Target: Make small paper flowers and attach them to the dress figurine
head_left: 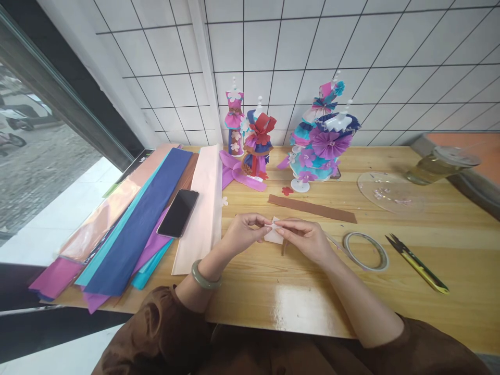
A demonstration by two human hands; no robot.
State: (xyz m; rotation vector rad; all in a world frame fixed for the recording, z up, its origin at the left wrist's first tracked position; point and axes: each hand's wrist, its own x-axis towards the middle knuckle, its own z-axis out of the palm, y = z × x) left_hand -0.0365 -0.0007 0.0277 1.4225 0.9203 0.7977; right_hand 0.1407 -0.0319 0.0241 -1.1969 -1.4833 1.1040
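Over the middle of the table, my left hand [246, 232] and my right hand [307, 237] meet at a small pale pink piece of paper [274, 236]. Thumb and fingertips of each hand pinch its upper part. A narrow brown bit [284, 247] hangs below my right fingers; what it joins is hidden. Just beyond the hands lies a brown paper strip [312, 208]. To the right of my right hand is a roll of white tape [366, 251], its loose end running toward my wrist. Thread snips [417, 264] with a yellow and black handle lie farther right.
Folded coloured paper sheets [136, 224] cover the left side, with a phone [178, 212] on top. Small dress forms in paper dresses [258, 140] [324, 135] stand along the tiled wall. A clear plate [390, 194] holds tiny bits beside a lidded cup [437, 165] at right.
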